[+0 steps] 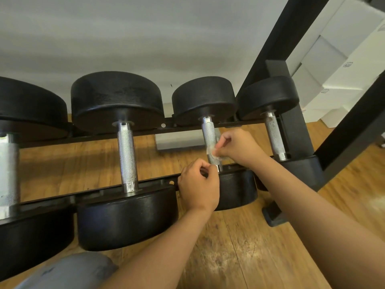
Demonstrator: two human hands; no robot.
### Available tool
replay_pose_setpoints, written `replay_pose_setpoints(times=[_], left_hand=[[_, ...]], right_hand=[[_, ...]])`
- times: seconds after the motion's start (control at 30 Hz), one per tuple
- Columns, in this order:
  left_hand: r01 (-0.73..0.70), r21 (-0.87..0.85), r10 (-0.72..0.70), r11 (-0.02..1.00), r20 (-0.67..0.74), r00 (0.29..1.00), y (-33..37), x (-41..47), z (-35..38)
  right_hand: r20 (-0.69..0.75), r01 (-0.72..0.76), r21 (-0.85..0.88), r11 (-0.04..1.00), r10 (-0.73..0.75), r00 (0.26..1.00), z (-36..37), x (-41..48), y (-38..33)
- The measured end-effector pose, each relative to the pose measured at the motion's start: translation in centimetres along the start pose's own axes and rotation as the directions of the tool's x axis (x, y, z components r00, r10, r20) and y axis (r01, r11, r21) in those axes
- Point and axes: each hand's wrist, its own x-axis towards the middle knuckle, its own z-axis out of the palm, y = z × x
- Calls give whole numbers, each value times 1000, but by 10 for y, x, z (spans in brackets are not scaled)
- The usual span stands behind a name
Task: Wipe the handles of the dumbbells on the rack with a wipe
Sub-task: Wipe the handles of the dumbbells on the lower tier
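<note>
On the rack [104,189], seen from the head camera, four dumbbells lie across two black rails, with their knurled metal handles between the rails. The right hand [239,146] pinches a small crumpled wipe [213,153] with its fingertips against the lower part of the third handle [209,134]. The left hand [198,189] sits just beside the near end of this handle, at the front rail. Its fingers are curled, but I cannot tell if they hold anything.

To do this step well, I think the wipe should wrap around the handle and travel along its whole length, with a turn so the underside is also reached. The pinch now covers only one small side.

The fourth handle [275,136] is just to the right, and the right forearm crosses in front of its near end. The second handle [127,155] is well apart to the left. A black frame post [287,36] rises behind the rack. Below is a wooden floor [239,247].
</note>
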Motion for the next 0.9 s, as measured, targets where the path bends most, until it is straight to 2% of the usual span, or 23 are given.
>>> replay_pose_setpoints(times=[0.07,0.13,0.33,0.5,0.67,0.73,0.83,0.9], left_hand=[[-8,4,8,1000,7,1000,1,0,-1],[-20,17,20,1000,3,1000,1,1,-1],[-17,18,17,1000,4,1000,0,2,0],[-33,12,33,999,12,999,0,0,0],[-36,14,36,999,-9,999,0,2,1],[-29,22,30,999,-11,999,-1,2,1],[-31,28,31,999,-9,999,-2,1,2],[-36,27,36,999,-14,999,-2,2,3]], right_hand=[[171,-8,-81,997,22,985,-2,-5,3],[223,6,-100,995,16,975,-1,-7,7],[-85,-37,95,995,45,995,5,1,3],[76,-44,45,998,40,996,3,-7,8],[-177,-75,140,987,99,979,11,7,-2],[-172,-94,145,985,118,978,12,6,-3],[-79,-157,131,979,168,983,12,-4,-1],[-95,-163,125,979,176,980,11,-4,-2]])
